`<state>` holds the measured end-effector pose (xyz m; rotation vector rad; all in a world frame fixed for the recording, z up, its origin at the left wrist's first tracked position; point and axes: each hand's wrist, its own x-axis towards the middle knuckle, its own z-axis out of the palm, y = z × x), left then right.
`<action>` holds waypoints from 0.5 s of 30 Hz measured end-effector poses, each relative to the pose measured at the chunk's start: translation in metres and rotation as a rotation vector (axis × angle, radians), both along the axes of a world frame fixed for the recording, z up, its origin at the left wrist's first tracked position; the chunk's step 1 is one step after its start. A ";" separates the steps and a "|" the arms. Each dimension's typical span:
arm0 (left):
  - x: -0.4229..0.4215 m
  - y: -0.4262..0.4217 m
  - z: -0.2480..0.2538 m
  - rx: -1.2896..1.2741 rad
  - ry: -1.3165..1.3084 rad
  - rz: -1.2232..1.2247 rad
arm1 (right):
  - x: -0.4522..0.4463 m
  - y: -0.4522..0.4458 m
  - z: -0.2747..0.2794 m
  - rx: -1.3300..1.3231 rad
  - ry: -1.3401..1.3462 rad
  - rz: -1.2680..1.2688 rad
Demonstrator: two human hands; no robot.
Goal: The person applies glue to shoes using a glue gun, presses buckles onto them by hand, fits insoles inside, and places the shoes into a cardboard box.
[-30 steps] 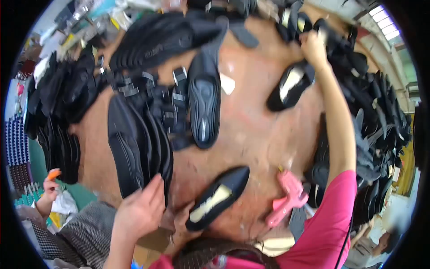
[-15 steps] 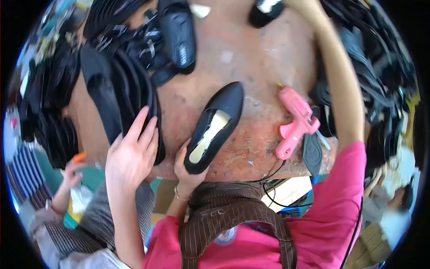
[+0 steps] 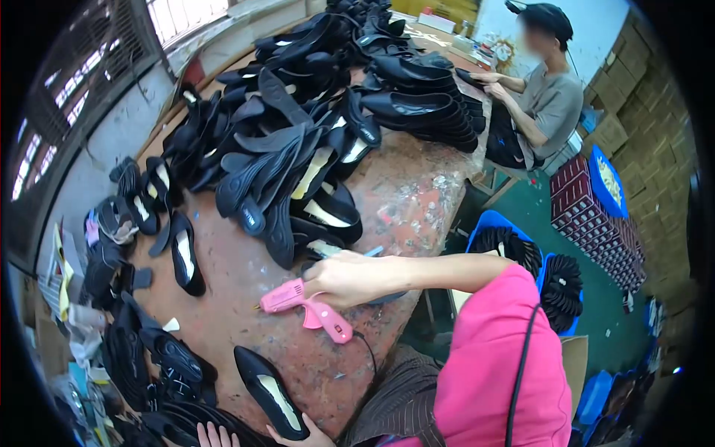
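My left hand point(image 3: 304, 438) holds a black pointed shoe point(image 3: 272, 391) by its heel end, near the lower edge of the view. The shoe lies toe away from me, with a pale insole strip showing inside. My right hand point(image 3: 341, 277) is closed over the rear body of a pink glue gun point(image 3: 328, 322), its fingertips partly hidden. The gun's nozzle points left, and its trigger and handle show below the hand. Just beyond are black shoes with pale insides point(image 3: 325, 211) and loose dark soles point(image 3: 279, 216).
Another person's hand point(image 3: 216, 434) rests on stacked black shoes at lower left. Piles of black shoes point(image 3: 417, 108) cover the far table point(image 3: 439, 201). A co-worker point(image 3: 550, 97) sits at the far right. Blue crates point(image 3: 491, 221) stand beside the table. A black cord point(image 3: 370, 350) trails from the gun.
The view has swung toward the right side of the table. My right hand has left the far shoe and come onto the glue gun. My left hand still holds its shoe.
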<state>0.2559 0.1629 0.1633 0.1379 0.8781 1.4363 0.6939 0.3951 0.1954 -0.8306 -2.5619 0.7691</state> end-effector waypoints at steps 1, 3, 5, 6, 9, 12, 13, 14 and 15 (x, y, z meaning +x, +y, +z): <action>0.006 0.003 0.006 -0.078 0.111 0.079 | 0.023 -0.008 -0.006 0.011 -0.009 -0.059; 0.017 0.010 0.014 -0.151 0.201 0.144 | 0.063 -0.022 -0.011 -0.044 0.002 -0.152; 0.025 0.013 0.019 -0.166 0.181 0.169 | 0.092 -0.033 -0.012 -0.104 -0.013 -0.250; 0.013 0.012 0.007 -0.030 0.067 0.031 | 0.104 -0.036 -0.012 -0.131 -0.034 -0.306; -0.011 0.011 -0.019 0.138 -0.644 0.015 | 0.132 -0.031 -0.023 -0.171 -0.051 -0.479; 0.009 0.034 -0.004 -0.162 -1.601 0.605 | 0.151 -0.003 -0.053 -0.167 0.045 -0.607; 0.012 0.047 -0.003 -0.235 -1.609 0.613 | 0.157 0.009 -0.060 -0.080 0.106 -0.614; 0.013 0.061 -0.002 -0.312 -1.616 0.619 | 0.163 0.019 -0.066 0.006 0.165 -0.626; 0.009 0.076 -0.001 -0.458 -1.744 0.758 | 0.165 0.028 -0.074 0.070 0.196 -0.672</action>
